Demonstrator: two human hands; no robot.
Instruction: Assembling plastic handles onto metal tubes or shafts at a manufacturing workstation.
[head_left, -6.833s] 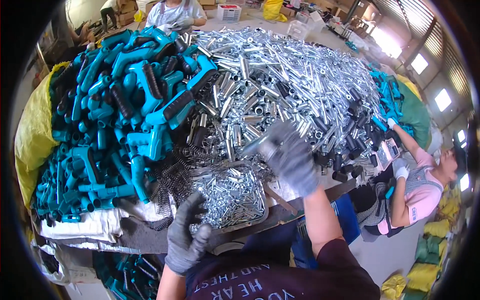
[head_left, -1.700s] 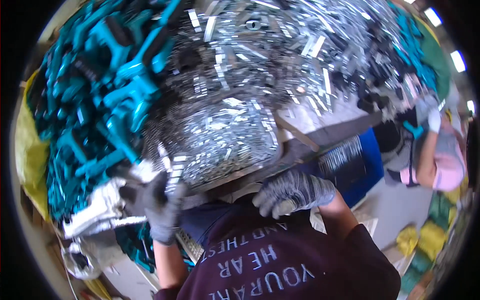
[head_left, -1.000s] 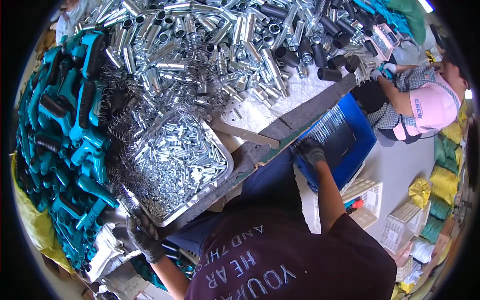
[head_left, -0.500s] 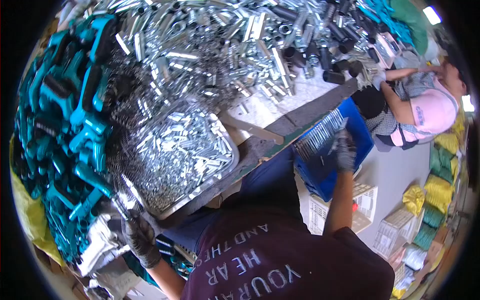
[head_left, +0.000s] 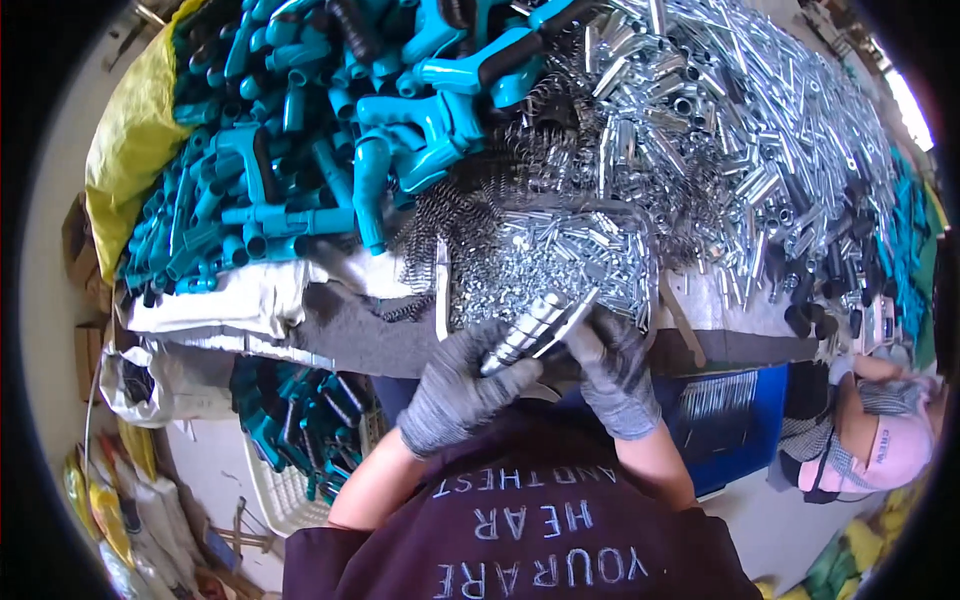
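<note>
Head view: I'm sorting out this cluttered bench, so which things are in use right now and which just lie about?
In use:
left hand
right hand
bundle of metal tubes
tray of small metal parts

Lying about:
teal handles
springs
loose metal tubes
blue crate

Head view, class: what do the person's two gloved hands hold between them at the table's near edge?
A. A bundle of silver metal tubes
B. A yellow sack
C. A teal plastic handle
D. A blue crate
A: the left hand and the right hand, both in grey gloves, grip a bundle of silver metal tubes just in front of the tray of small metal parts.
</note>
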